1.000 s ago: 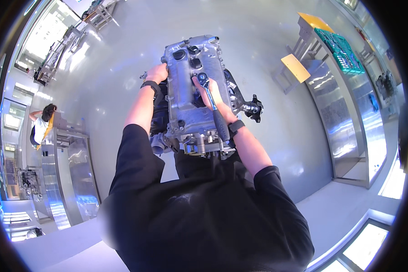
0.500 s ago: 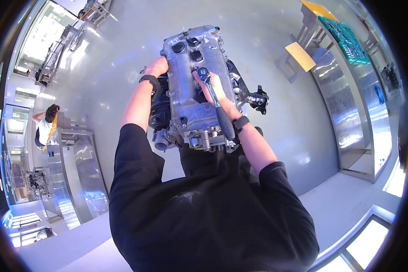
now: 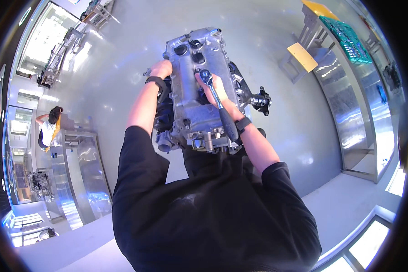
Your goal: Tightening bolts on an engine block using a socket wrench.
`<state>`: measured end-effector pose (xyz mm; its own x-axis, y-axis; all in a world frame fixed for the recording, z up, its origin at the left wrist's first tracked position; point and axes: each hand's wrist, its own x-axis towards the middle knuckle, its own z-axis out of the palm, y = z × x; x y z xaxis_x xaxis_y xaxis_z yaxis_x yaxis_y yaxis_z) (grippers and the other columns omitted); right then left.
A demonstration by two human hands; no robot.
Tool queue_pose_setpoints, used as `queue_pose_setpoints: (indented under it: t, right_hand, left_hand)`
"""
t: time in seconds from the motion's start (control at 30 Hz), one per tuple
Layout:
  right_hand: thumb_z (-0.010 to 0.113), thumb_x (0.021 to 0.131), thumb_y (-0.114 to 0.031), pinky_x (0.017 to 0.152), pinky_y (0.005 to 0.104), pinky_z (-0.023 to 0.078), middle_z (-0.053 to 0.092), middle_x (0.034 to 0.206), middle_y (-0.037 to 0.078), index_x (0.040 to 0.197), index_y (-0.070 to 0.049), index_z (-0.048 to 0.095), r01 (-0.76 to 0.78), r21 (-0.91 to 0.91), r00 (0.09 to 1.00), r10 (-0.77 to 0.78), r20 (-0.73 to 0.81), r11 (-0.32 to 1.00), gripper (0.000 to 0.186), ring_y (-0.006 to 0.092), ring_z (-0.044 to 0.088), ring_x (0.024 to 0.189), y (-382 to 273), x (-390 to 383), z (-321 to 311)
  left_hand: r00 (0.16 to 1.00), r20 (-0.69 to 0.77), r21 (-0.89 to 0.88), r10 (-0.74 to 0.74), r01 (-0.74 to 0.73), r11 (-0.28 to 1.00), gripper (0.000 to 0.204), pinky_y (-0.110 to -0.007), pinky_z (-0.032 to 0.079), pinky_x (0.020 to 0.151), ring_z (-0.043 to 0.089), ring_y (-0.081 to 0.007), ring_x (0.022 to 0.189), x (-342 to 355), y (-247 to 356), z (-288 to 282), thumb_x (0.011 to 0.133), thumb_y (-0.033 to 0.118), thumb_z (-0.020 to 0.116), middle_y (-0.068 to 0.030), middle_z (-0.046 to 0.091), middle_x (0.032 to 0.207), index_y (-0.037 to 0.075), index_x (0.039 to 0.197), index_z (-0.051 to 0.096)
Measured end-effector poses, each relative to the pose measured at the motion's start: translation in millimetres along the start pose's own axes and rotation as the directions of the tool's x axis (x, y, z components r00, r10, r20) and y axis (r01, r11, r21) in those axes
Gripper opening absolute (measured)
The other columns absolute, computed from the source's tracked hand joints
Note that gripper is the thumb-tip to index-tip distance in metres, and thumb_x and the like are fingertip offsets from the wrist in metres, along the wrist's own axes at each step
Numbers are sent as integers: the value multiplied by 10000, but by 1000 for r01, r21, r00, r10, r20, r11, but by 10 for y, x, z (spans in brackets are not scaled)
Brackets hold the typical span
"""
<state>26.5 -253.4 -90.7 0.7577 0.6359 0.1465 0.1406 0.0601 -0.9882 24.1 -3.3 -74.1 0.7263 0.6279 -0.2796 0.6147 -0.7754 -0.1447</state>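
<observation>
A silver engine (image 3: 188, 102) with a long cast top cover and dark fittings fills the middle of the view. My left hand (image 3: 161, 69) is closed at the cover's upper left edge, its fingertips partly hidden there. My right hand (image 3: 211, 88) grips a ratchet wrench (image 3: 226, 115) over the cover, thumb beside the round head, with the dark handle running back toward my wrist. Black parts line both sides of the engine, and a metal fitting with a dark flange (image 3: 263, 100) sticks out to the right.
Steel benches stand left (image 3: 81, 172) and right (image 3: 360, 131). A green tool tray (image 3: 344, 41) lies on the right bench, beside a yellow-topped stool (image 3: 302, 56). Another person (image 3: 47, 131) is at the left bench. Further engines and benches line the room's edges.
The engine and surroundings sit slightly higher and further right in the picture than a second ago. Both hands keep their places on the engine and wrench.
</observation>
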Motion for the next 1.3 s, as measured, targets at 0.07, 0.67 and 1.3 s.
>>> queue_pose_setpoints:
  t: [0.07, 0.67, 1.3]
  right_hand:
    - [584, 921, -213, 672, 317, 458, 584, 725, 89, 900, 28, 585, 98, 15, 995, -98, -18, 995, 242, 109, 493, 727, 12, -5, 1]
    - [545, 930, -332, 614, 385, 443, 578, 685, 153, 837, 31, 579, -59, -130, 998, 56, -33, 990, 376, 193, 517, 629, -50, 35, 37]
    - [585, 875, -94, 560, 242, 407, 598, 689, -39, 823, -16, 669, 39, 242, 998, -50, 39, 969, 125, 35, 499, 630, 277, 99, 68]
  left_hand:
    - [1000, 15, 54, -4, 3, 999, 324, -412, 488, 925, 590, -316, 1132, -158, 62, -199, 897, 196, 485, -161, 614, 1216, 63, 1141, 654]
    - [493, 52, -963, 868, 256, -88, 538, -331, 516, 726, 642, -225, 871, -2736, 773, -178, 999, 466, 368, -174, 612, 1158, 57, 1347, 331]
    - [976, -201, -794, 88, -215, 568, 250, -273, 421, 558, 518, -78, 621, -2314, -169, 138, 775, 227, 725, 8, 576, 699, 28, 876, 613]
